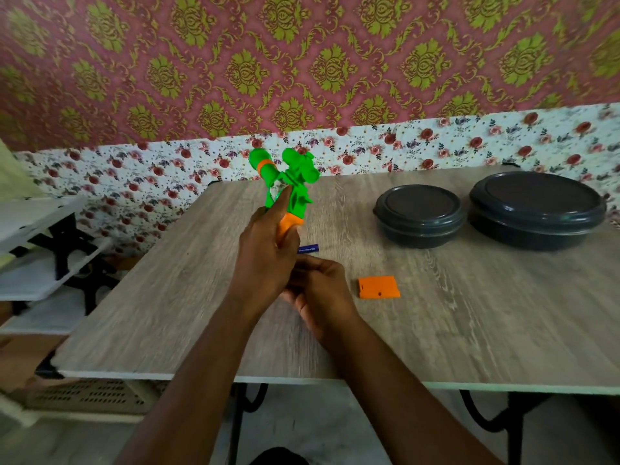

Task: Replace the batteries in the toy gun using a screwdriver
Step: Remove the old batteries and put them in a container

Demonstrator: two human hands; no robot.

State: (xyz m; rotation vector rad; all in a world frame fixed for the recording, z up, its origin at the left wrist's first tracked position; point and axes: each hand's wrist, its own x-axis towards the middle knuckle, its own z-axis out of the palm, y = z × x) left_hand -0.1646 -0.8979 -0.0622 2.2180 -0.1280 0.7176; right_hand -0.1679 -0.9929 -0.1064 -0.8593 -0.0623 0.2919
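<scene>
We hold the gun (pixel 285 182) upright above the middle of the worktop (pixel 167 297), butt down, probably to bring its battery bay to the right hand (pixel 318 290). The left hand (pixel 265 260) wraps the orange grip. The right hand's fingers curl under the butt, and we cannot tell whether they pinch anything. The cover (pixel 379 287) lies off to the right, and a battery (pixel 308 249) lies just beyond the hands.
</scene>
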